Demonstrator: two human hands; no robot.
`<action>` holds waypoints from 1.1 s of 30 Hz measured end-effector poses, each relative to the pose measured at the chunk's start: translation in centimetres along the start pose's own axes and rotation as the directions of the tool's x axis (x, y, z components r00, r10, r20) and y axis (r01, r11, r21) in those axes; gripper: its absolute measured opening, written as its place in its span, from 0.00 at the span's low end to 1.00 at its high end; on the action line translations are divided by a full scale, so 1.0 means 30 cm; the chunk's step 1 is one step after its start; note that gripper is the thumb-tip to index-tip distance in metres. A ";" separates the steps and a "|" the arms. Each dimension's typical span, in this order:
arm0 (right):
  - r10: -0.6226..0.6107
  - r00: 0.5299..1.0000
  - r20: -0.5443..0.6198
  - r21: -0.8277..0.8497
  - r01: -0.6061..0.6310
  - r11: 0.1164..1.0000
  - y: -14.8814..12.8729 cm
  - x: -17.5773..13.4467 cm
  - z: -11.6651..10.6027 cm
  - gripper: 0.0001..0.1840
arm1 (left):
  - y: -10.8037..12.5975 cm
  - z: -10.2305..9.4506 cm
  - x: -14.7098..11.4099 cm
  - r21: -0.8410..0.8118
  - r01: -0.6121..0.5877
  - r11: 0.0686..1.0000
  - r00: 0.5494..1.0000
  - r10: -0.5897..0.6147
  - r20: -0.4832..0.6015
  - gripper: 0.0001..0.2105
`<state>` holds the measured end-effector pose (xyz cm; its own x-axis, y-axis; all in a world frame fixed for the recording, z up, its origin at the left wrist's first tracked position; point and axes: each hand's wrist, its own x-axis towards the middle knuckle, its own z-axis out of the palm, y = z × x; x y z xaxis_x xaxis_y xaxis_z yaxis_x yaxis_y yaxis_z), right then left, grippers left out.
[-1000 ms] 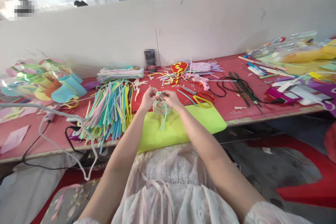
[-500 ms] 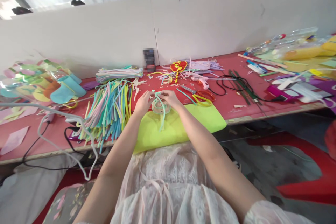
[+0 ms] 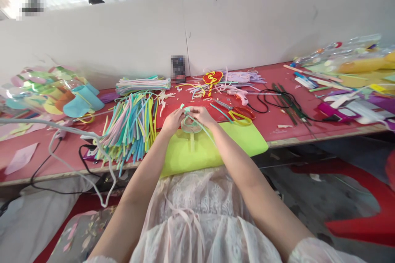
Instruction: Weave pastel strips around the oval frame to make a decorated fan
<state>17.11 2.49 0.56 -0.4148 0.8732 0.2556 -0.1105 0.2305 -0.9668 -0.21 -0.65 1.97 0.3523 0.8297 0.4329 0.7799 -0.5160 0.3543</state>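
Note:
Both hands meet over the table's front edge, fingers closed on a mint-green pipe cleaner (image 3: pixel 202 126). My left hand (image 3: pixel 173 121) pinches it near its bent upper end. My right hand (image 3: pixel 200 115) grips it from the other side, and its loose tail slants down to the right beside my right wrist. Just below the fingers lies a round, pale coil (image 3: pixel 191 125), perhaps a roll of tape, on a yellow-green cloth-like pad (image 3: pixel 216 154). The fingertips are small and partly hide the held part.
Left stands a heap of pastel pipe cleaners (image 3: pixel 129 127). To the right are scissors (image 3: pixel 239 116), a pink glue gun (image 3: pixel 242 98) and a black cord (image 3: pixel 262 102). A red-and-yellow heart-shaped piece (image 3: pixel 212 77) lies behind. A white wire frame (image 3: pixel 106 160) juts in at left.
The pipe cleaner's loose tail has swung from hanging straight down to slanting toward the right. Both hands stay together in nearly the same place; the view has shifted slightly.

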 end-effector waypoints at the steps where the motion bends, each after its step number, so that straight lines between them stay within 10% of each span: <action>1: -0.002 1.000 0.006 -0.006 0.002 1.000 0.001 0.000 -0.001 0.15 | 0.001 -0.002 -0.002 0.013 -0.006 1.000 1.000 0.006 -0.003 0.13; 13: 0.039 0.999 0.027 -0.040 -0.038 0.998 -0.023 -0.012 -0.002 0.13 | 0.010 -0.029 -0.005 0.157 -0.156 0.975 0.987 0.159 -0.005 0.15; 33: 0.123 0.991 0.045 0.065 -0.126 0.990 -0.026 -0.015 -0.004 0.13 | -0.004 -0.014 -0.005 -0.091 -0.084 0.992 0.996 0.083 -0.016 0.13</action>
<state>17.47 1.97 1.21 -0.4659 0.8746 0.1342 -0.1159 0.0901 -0.9892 -0.58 -0.82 2.22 0.4076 0.7805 0.4740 0.6971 -0.6013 0.3906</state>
